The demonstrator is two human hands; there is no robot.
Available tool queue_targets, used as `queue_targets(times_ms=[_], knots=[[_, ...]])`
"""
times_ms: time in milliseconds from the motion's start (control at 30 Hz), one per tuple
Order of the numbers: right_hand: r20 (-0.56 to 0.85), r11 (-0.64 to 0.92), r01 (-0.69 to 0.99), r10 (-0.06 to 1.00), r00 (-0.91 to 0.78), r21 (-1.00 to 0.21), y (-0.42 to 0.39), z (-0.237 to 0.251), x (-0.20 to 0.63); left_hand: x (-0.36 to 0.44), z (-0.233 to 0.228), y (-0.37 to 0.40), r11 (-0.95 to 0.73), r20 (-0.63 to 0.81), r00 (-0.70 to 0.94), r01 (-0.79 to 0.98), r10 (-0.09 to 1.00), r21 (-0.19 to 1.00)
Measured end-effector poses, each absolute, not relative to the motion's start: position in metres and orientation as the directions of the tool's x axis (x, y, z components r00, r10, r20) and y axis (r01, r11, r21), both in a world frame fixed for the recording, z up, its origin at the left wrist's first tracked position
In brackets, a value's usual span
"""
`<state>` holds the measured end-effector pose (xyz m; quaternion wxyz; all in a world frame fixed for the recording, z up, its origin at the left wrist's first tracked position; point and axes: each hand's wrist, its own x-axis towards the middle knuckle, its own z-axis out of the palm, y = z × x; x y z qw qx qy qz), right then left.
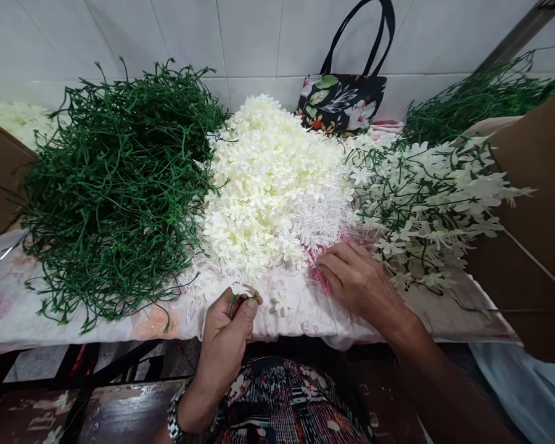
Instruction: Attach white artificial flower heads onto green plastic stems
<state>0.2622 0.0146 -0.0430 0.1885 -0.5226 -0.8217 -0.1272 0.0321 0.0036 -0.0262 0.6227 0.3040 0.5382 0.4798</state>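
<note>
My left hand is closed at the table's front edge, pinching a green plastic flower stem between thumb and forefinger. A single white artificial blossom lies on the cloth to its right. My right hand reaches down at a patch of pink mesh, its fingers curled together; whatever the tips hold is hidden. Just beyond those fingers is a heap of thin white plastic stamens. Behind it rises a large pile of cream-white blossoms.
A big tangle of green stems covers the table's left side. Stems fitted with white flowers lie at right, beside a cardboard box. A floral handbag leans on the tiled wall. Flowered cloth covers the table.
</note>
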Motion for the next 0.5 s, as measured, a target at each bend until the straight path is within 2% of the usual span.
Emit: queue_targets(times_ms=[100,167,233,300,367,500], knots=[[0.438,0.424,0.905,0.809,-0.392,0.027,0.012,-0.044,0.259,0.031,-0.035,0.006,0.305,-0.306,0.020,-0.155,0.952,0.940],[0.433,0.411,0.911,0.817,-0.380,0.024,0.009,-0.042,0.257,0.030,-0.037,0.006,0.207,-0.208,0.056,0.027,0.976,0.978],[0.433,0.395,0.919,0.828,-0.356,0.001,0.005,-0.041,0.257,0.031,-0.036,0.005,0.035,-0.063,0.097,0.263,0.993,0.964],[0.436,0.385,0.922,0.837,-0.331,-0.040,0.000,-0.040,0.256,0.032,-0.033,0.003,-0.139,0.064,0.174,0.464,0.983,0.875],[0.434,0.389,0.916,0.844,-0.314,-0.094,-0.004,-0.040,0.254,0.035,-0.030,0.001,-0.251,0.131,0.239,0.588,0.962,0.769],[0.414,0.427,0.882,0.853,-0.319,-0.200,-0.012,-0.041,0.246,0.042,-0.027,0.001,-0.355,0.145,0.335,0.742,0.931,0.569]])
